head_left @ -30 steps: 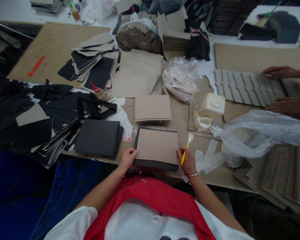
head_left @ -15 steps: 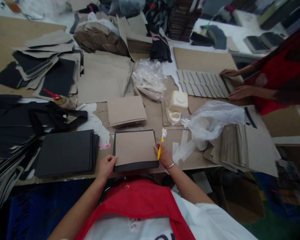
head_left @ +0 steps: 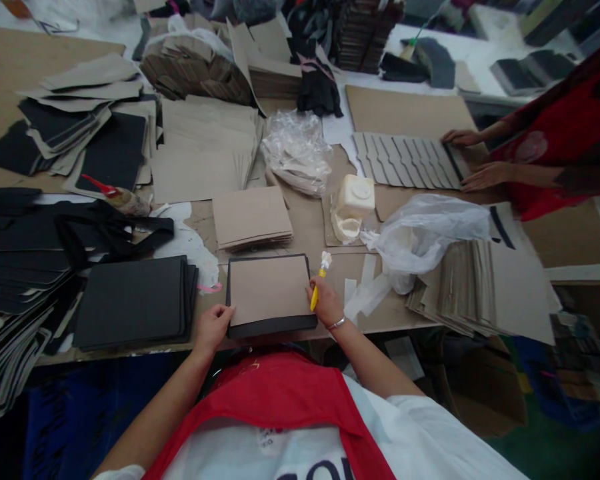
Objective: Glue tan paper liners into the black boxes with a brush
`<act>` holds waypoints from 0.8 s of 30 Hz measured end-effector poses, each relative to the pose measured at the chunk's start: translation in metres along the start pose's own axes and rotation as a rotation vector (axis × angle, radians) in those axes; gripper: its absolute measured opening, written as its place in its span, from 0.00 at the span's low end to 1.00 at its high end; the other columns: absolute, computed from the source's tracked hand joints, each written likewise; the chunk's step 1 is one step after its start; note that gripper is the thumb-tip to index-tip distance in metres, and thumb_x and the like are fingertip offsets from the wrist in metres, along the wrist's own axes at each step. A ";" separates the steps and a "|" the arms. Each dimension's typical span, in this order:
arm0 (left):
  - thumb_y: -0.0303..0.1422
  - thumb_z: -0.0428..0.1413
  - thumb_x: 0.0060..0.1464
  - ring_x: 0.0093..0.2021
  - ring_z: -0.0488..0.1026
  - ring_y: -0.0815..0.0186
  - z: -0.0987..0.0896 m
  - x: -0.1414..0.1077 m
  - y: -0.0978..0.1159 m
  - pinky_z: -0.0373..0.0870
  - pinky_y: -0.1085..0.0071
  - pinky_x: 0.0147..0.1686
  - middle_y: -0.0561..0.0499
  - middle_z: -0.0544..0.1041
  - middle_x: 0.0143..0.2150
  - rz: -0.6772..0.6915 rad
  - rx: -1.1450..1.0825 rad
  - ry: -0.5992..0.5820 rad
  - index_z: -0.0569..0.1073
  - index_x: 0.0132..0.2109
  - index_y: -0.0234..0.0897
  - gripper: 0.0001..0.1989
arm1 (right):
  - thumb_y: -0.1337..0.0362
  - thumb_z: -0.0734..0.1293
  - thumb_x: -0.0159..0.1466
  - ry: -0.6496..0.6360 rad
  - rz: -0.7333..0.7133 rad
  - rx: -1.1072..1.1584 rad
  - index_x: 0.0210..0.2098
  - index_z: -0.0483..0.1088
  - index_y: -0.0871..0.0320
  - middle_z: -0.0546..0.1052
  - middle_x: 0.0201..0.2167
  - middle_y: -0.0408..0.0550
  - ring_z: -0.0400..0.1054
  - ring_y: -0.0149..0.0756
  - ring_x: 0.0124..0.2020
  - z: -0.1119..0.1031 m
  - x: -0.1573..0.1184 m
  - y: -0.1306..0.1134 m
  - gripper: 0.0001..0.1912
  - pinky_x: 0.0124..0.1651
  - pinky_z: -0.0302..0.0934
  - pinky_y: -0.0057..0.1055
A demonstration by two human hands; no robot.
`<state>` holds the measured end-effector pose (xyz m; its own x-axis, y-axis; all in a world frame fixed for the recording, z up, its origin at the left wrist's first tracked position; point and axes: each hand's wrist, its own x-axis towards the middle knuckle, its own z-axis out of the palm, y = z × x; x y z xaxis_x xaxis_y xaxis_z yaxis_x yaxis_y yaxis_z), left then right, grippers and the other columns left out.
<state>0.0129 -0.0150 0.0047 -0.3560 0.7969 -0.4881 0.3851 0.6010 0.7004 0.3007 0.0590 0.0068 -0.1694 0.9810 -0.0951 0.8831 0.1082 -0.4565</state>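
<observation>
The left hand (head_left: 213, 327) is pinching between thumb and forefinger. Across from it, the right hand (head_left: 331, 308) is keeping its fingers curled in a grip. Behind both hands, the bare forearms (head_left: 165, 393) are slanting inward.

The sheet (head_left: 270, 290) is tan, the board (head_left: 275, 327) black, the brush handle (head_left: 314, 299) yellow.

Sheet (head_left: 270, 287) on panel (head_left: 273, 327) between left fingers (head_left: 226, 313) and right fingers (head_left: 311, 289), brush (head_left: 322, 272) in right fingers, panel stack (head_left: 130, 300) leftward, sheet stack (head_left: 253, 215) beyond
</observation>
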 end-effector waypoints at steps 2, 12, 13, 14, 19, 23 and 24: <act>0.46 0.52 0.46 0.23 0.61 0.70 0.000 -0.001 0.003 0.55 0.75 0.24 0.56 0.65 0.18 0.006 0.004 0.015 0.69 0.22 0.35 0.17 | 0.64 0.60 0.63 -0.019 0.015 -0.026 0.42 0.66 0.60 0.75 0.31 0.52 0.68 0.38 0.30 -0.001 0.000 -0.002 0.09 0.32 0.57 0.31; 0.39 0.51 0.49 0.25 0.64 0.69 -0.007 0.002 0.014 0.54 0.74 0.26 0.54 0.68 0.20 0.027 0.159 0.007 0.69 0.22 0.35 0.14 | 0.61 0.59 0.62 -0.035 0.016 -0.127 0.43 0.65 0.61 0.74 0.30 0.52 0.65 0.36 0.27 -0.002 0.005 -0.008 0.13 0.30 0.52 0.30; 0.39 0.51 0.49 0.25 0.65 0.69 -0.007 0.001 0.015 0.54 0.74 0.26 0.54 0.68 0.21 0.029 0.170 0.002 0.69 0.22 0.35 0.14 | 0.61 0.59 0.62 -0.044 0.023 -0.141 0.43 0.65 0.61 0.74 0.31 0.52 0.65 0.36 0.27 -0.003 0.004 -0.009 0.13 0.30 0.52 0.30; 0.38 0.51 0.50 0.25 0.65 0.69 -0.008 0.000 0.015 0.54 0.73 0.27 0.54 0.69 0.21 0.032 0.181 0.000 0.69 0.23 0.35 0.14 | 0.61 0.59 0.62 -0.052 0.030 -0.153 0.43 0.65 0.61 0.74 0.31 0.52 0.65 0.36 0.27 -0.003 0.004 -0.010 0.13 0.30 0.52 0.30; 0.39 0.50 0.52 0.27 0.67 0.68 -0.010 -0.001 0.021 0.55 0.73 0.27 0.51 0.72 0.23 0.055 0.318 -0.024 0.72 0.25 0.35 0.14 | 0.61 0.59 0.64 -0.085 0.030 -0.204 0.45 0.65 0.61 0.74 0.32 0.51 0.66 0.37 0.29 -0.005 0.004 -0.013 0.13 0.31 0.52 0.30; 0.41 0.50 0.54 0.30 0.70 0.64 -0.017 0.002 0.029 0.59 0.71 0.30 0.48 0.74 0.27 0.079 0.548 -0.083 0.72 0.27 0.36 0.15 | 0.60 0.60 0.64 -0.115 0.035 -0.322 0.45 0.65 0.59 0.75 0.31 0.50 0.67 0.36 0.29 -0.012 0.005 -0.019 0.12 0.30 0.51 0.29; 0.42 0.50 0.54 0.31 0.71 0.63 -0.019 0.002 0.031 0.61 0.70 0.31 0.47 0.75 0.28 0.095 0.607 -0.091 0.72 0.28 0.37 0.15 | 0.58 0.60 0.64 -0.119 0.046 -0.361 0.45 0.65 0.59 0.75 0.31 0.50 0.68 0.36 0.30 -0.015 0.005 -0.022 0.13 0.30 0.51 0.28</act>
<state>0.0076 0.0041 0.0354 -0.2331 0.8346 -0.4991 0.8365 0.4338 0.3348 0.2875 0.0641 0.0298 -0.1569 0.9627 -0.2203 0.9847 0.1353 -0.1100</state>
